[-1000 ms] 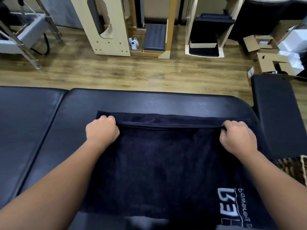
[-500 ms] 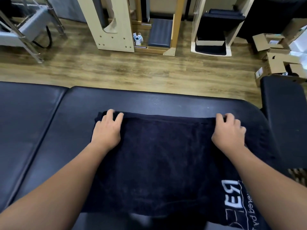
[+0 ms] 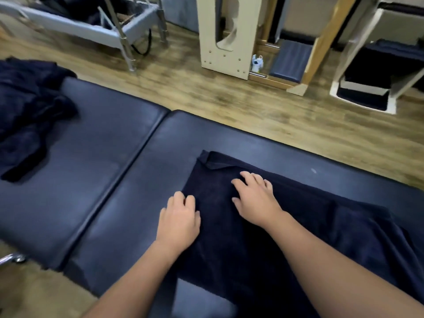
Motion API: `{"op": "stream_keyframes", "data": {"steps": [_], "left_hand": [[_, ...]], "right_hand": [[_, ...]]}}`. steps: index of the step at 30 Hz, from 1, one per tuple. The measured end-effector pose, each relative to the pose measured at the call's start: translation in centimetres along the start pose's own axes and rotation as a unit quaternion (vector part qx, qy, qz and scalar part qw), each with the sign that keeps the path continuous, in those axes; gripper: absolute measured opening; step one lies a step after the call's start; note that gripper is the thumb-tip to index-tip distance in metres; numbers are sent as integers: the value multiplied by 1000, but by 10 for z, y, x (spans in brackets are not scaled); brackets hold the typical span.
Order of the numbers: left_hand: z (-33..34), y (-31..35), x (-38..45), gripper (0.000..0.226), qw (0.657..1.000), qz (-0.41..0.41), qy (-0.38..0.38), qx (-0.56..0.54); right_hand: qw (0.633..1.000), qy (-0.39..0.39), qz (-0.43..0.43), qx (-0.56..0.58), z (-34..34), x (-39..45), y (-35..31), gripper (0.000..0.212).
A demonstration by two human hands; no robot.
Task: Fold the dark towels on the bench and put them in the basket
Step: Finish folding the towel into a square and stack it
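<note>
Both hands open and flat at the left end of the half-folded dark towel [image 3: 286,226] on the bench [image 3: 114,180]: left hand [image 3: 179,223] on its edge, right hand [image 3: 255,199] just inside, long axis running rightward.

Wood-plank floor [image 3: 229,106] runs behind the padded surface [image 3: 103,171] — beyond it stand a pale plywood frame [image 3: 226,42], a grey metal-legged frame [image 3: 110,31] at left, and a white stand [image 3: 364,72] holding dark cushions at right.
</note>
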State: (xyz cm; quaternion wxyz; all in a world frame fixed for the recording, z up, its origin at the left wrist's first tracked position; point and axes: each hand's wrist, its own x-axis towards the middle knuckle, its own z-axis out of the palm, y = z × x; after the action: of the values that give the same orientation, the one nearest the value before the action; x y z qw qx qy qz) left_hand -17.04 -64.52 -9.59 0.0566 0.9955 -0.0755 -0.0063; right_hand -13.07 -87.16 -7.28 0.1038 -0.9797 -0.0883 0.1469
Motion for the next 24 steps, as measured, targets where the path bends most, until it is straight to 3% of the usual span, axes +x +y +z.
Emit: {"op": "stream_keyframes", "data": {"steps": [7, 11, 13, 16, 18, 19, 22, 24], "left_hand": [[-14, -8, -35, 48, 984, -166, -49, -46], [-21, -19, -58, 42, 969, -223, -78, -72], [-23, -27, -66, 30, 959, -237, -64, -138], [-25, -46, -72, 26, 913, -270, -69, -298], [-27, -59, -78, 24, 863, -290, -103, -401], [-28, -63, -81, 22, 856, -286, -131, -411], [-28, -69, -91, 24, 897, -275, -168, -301], [-29, -76, -95, 24, 890, -306, -143, -306]], "right_hand": [[995, 84, 46, 5, -15, 70, -58, 45], [991, 84, 102, 34, -18, 98, -72, 31], [987, 94, 111, 69, -17, 110, -73, 24], [979, 115, 126, 110, -21, 126, -71, 23], [977, 99, 146, 123, -22, 134, -70, 24], [978, 90, 144, 120, -21, 136, -70, 25], [990, 94, 76, 68, -18, 134, -72, 26], [991, 118, 50, 31, -16, 132, -72, 26]]}}
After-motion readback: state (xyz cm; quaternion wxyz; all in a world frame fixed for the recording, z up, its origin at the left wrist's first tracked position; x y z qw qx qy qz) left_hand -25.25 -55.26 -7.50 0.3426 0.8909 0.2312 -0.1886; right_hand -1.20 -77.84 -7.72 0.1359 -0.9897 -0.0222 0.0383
